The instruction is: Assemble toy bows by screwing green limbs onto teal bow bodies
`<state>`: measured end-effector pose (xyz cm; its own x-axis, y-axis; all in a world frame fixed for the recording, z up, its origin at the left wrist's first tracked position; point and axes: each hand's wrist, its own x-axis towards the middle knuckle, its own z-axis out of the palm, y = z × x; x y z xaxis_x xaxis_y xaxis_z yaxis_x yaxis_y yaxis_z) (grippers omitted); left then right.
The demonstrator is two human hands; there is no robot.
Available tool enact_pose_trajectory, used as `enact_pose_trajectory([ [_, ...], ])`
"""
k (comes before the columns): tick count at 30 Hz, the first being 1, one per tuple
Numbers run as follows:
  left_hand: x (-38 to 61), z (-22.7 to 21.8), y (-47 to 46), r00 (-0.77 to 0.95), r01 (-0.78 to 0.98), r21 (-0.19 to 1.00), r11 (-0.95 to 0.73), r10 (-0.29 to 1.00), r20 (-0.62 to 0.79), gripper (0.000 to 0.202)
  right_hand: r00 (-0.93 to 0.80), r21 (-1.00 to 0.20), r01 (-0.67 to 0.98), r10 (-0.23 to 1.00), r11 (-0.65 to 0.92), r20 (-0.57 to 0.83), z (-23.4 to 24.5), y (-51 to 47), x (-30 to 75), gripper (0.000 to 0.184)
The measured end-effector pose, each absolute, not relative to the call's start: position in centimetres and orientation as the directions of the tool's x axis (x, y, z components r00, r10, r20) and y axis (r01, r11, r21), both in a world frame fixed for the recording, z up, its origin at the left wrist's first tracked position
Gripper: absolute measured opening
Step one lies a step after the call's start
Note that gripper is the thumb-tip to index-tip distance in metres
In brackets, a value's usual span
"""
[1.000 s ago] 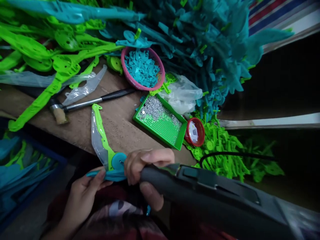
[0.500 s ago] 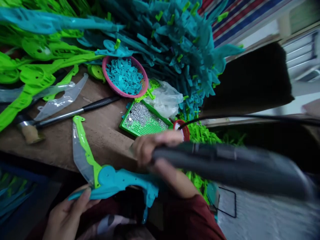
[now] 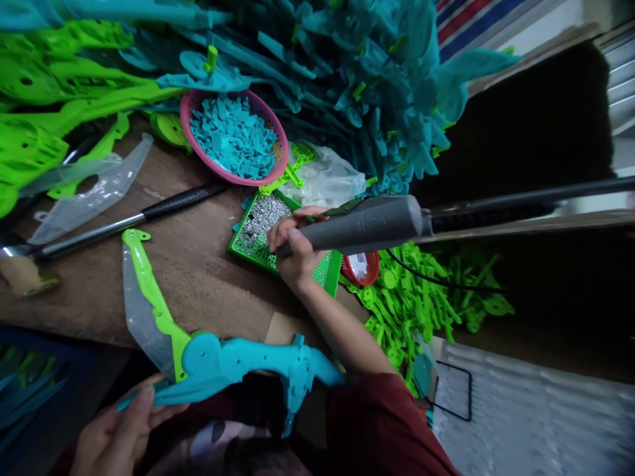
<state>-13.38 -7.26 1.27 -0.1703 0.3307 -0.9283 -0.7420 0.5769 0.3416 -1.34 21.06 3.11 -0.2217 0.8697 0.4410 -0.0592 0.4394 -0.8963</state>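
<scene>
At the near left, the person's left hand [image 3: 122, 426] pinches the left end of a turquoise plastic part [image 3: 258, 357], thumb on top and fingers beneath; the part lies across the near edge of a brown table [image 3: 198, 291], in front of the person's body; from its round joint a lime-green arm [image 3: 153, 291] slants to the far left, with a clear plastic piece [image 3: 140, 324] along its left side. The right hand [image 3: 297, 254] is closed around one end of a dark grey tool [image 3: 364, 225], thumb on the near side; the tool's body points right, well apart from the turquoise part; the hand is seen over a green tray [image 3: 253, 260] of small metal pieces [image 3: 262, 215], and whether it touches the tray I cannot tell. Beyond the tray is a pink basket [image 3: 284, 152] of turquoise chips [image 3: 233, 135]; to the tray's right is a small red basket [image 3: 376, 264]; left of the tray lies a hammer [image 3: 114, 228]; turquoise parts [image 3: 347, 79] are heaped at the far side, lime-green parts [image 3: 407, 291] to the right.
</scene>
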Motion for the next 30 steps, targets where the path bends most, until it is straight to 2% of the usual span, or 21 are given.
enact_pose_trajectory([
  [3,-13.3,1.2,-6.9,-0.115,-0.793,0.333,0.510,0.410,-0.905,0.048,-0.202,-0.878,-0.201,0.859,0.434,0.471,4.8,20.3,-1.5,0.021],
  [7,-13.3,1.2,-6.5,-0.186,-0.770,0.443,0.459,0.503,-0.844,0.045,-0.166,-0.832,-0.385,0.857,0.399,0.488,9.6,14.7,-2.0,0.022],
  [10,-13.5,1.4,-6.3,-0.167,-0.763,0.493,0.419,0.609,-0.776,0.043,-0.451,-0.913,-0.340,0.813,0.224,0.368,11.8,9.4,-2.4,0.033],
  [14,-13.7,1.6,-6.2,-0.118,-0.741,0.530,0.411,0.698,-0.706,0.044,-0.664,-0.874,-0.462,0.594,0.150,0.453,9.6,5.1,-3.6,0.028],
  [16,-13.7,1.7,-6.2,-0.118,-0.735,0.555,0.389,0.732,-0.671,0.043,-0.715,-0.877,-0.452,0.522,0.164,0.466,7.8,4.3,-4.1,0.027],
  [20,-13.8,2.0,-6.0,-0.142,-0.694,0.616,0.372,0.769,-0.624,0.046,-0.718,-0.902,-0.331,0.546,0.277,0.431,6.1,3.1,-4.5,0.035],
  [23,-14.1,2.3,-5.8,-0.209,-0.591,0.706,0.391,0.771,-0.602,0.049,-0.706,-0.896,-0.297,0.556,0.330,0.439,6.2,2.5,-4.7,0.031],
  [27,-14.2,2.1,-5.9,-0.264,-0.462,0.788,0.406,0.785,-0.560,0.049,-0.754,-0.860,-0.397,0.419,0.321,0.505,5.7,3.4,-5.3,0.019],
  [30,-13.8,1.8,-6.1,-0.286,-0.471,0.785,0.402,0.772,-0.567,0.049,-0.776,-0.825,-0.510,0.285,0.244,0.563,4.1,4.3,-5.7,0.014],
])
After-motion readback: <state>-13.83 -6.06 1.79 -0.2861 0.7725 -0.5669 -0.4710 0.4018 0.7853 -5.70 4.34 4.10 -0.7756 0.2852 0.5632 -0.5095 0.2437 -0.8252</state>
